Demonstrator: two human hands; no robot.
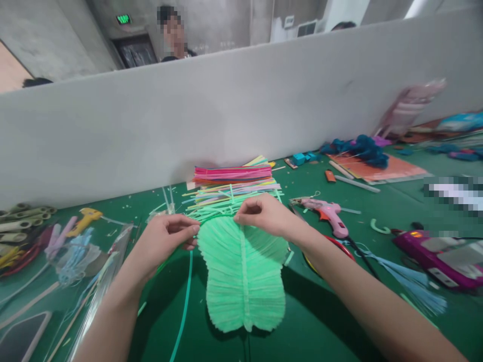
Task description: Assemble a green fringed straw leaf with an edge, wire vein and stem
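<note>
Both forearms leave the near edge. The right hand (264, 215) covers the far tip of the green leaf (243, 274), its fingertips curled out of sight. The partition (226, 120) hides the person (174, 35) behind it below the shoulders. A blurred patch (455, 193) at right is illegible. The phone (22, 337) is cut off near left.

Both bare forearms are extended forward from the lower corners, the left hand (166, 237) held with fingers curled and fingertips pinched together, the right hand (264, 215) turned palm-down, its fingers bent inward in a pinch.
</note>
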